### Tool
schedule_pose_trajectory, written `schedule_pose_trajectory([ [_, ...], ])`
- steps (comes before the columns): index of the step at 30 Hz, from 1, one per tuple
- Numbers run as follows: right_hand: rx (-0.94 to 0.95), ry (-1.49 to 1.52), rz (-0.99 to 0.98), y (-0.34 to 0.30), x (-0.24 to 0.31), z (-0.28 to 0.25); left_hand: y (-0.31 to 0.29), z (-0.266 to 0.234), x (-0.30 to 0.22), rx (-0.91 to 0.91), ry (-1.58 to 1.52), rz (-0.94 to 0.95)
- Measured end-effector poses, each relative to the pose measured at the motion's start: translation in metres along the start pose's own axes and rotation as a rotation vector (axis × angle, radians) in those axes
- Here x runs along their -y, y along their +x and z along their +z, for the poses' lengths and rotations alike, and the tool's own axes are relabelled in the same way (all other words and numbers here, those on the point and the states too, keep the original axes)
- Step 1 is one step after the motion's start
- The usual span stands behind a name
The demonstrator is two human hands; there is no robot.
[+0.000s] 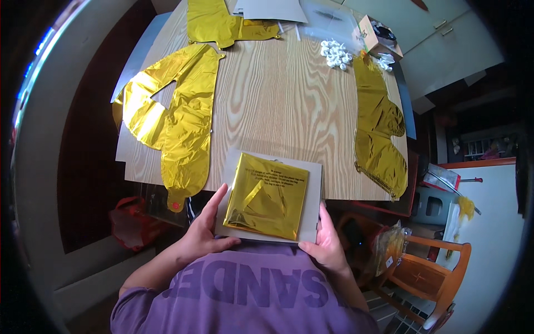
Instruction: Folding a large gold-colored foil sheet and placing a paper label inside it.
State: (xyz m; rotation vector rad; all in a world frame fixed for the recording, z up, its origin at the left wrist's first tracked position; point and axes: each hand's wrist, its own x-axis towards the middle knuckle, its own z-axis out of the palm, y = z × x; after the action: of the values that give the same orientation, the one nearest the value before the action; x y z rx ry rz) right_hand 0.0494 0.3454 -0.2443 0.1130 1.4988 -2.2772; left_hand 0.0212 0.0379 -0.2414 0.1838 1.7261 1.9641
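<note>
Between my two hands is a flat package with a folded gold foil balloon point(268, 195) on a grey card backing point(312, 189), inside a clear plastic bag with printing on it. My left hand point(204, 231) grips its left edge, thumb along the lower corner. On the opposite side my right hand point(327, 242) holds the right edge, its thumb over the lower right corner. The package is held in front of my chest at the near edge of the wooden table point(267, 100).
Flat gold foil balloons lie at the table's left point(192, 119), far left point(208, 25) and right point(375, 119). Small white pieces point(335, 54) cluster near a wooden box point(370, 38). A white sheet point(272, 10) lies at the back. A wooden chair point(425, 273) stands right, a red bag point(133, 222) left.
</note>
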Motion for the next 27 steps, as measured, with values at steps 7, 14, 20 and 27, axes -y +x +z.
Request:
schedule_pose_trajectory([
  [7, -0.1, -0.123, -0.043, 0.013, -0.015, -0.011, 0.015, 0.006, 0.022, -0.2, -0.084, 0.069],
  [14, -0.239, -0.057, -0.117, 0.019, -0.019, 0.0, 0.023, 0.006, 0.035, -0.215, 0.068, 0.038],
  [20, -0.3, -0.633, -0.169, 0.017, -0.008, -0.01, 0.029, 0.007, -0.001, -0.231, 0.397, -0.258],
  [27, -0.29, -1.587, -0.515, 0.018, 0.029, 0.004, 0.025, -0.004, -0.059, -0.275, 1.317, 0.112],
])
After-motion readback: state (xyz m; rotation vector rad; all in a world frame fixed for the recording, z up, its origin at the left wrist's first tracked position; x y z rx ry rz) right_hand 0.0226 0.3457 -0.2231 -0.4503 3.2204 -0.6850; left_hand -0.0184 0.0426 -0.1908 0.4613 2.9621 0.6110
